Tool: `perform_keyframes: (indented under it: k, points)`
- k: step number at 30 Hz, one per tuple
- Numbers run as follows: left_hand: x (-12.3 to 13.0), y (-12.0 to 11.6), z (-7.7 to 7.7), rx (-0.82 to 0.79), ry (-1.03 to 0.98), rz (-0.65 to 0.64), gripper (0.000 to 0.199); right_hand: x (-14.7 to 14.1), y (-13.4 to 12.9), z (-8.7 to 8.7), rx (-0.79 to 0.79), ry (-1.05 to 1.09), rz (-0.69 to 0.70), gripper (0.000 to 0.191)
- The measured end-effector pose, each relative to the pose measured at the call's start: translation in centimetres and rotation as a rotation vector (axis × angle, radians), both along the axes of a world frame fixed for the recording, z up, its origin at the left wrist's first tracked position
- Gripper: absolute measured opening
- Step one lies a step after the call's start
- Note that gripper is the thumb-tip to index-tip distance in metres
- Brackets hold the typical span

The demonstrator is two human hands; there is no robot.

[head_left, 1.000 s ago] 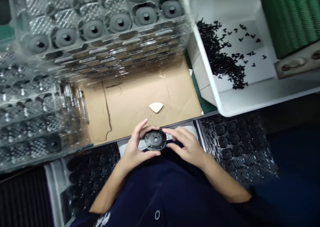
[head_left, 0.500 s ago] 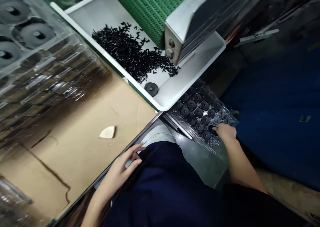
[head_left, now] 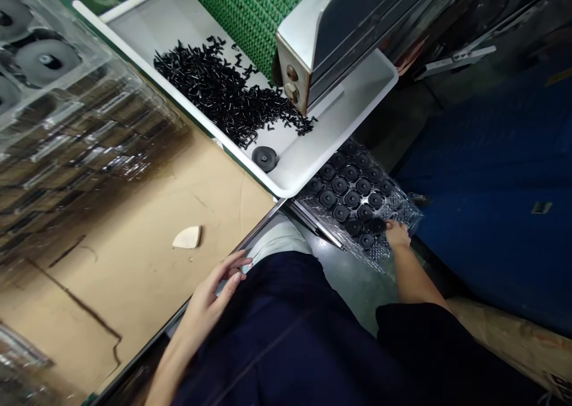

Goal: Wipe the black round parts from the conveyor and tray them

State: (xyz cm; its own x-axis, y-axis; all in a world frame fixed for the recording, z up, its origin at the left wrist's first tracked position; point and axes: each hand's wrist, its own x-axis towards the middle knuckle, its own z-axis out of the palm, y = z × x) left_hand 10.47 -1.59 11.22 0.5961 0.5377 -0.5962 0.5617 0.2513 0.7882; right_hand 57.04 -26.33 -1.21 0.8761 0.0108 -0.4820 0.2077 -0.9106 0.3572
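Observation:
My right hand (head_left: 397, 233) pinches a round black disc (head_left: 378, 225) at the lower right part of a clear plastic tray (head_left: 404, 206). Rows of similar black discs (head_left: 353, 199) sit in the tray's pockets. My left hand (head_left: 218, 284) hangs over the edge of the cardboard-topped table, beside my leg, with its fingers apart and nothing in them. A white bin (head_left: 335, 146) holds a heap of small black angled pieces (head_left: 223, 96) and one dark disc (head_left: 264, 158) near its front corner.
A green belt (head_left: 254, 12) ends above the bin at a metal bracket (head_left: 292, 72). Stacked clear trays (head_left: 98, 120) stand at the left. A pale wedge-shaped piece (head_left: 187, 237) lies on the cardboard (head_left: 147, 275). Something blue (head_left: 482, 197) is at the right.
The view has shifted slightly. My right hand remains at the tray's lower right, and the disc at its fingertips now shows more fully. My left hand stays beside my leg.

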Motion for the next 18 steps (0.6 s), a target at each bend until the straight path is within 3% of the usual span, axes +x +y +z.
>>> perform_keyframes:
  k: [4,7,12,18]
  points:
    - [-0.7,0.1,-0.2,0.029,-0.019,0.080,0.043,-0.5,1.0,1.7,0.012,-0.007,0.045,0.037]
    - [-1.2,-0.2,-0.6,0.037,-0.096,0.178,0.045,-2.2,3.3,2.7,0.044,0.070,0.133,0.036]
    - [-2.9,-1.2,-1.8,0.084,-0.228,0.462,0.059,-7.2,9.7,4.1,0.141,0.153,0.352,0.037]
    - [-7.3,-3.3,-2.8,0.253,-0.058,0.692,0.062,-13.8,16.8,7.1,0.338,0.588,0.743,0.029]
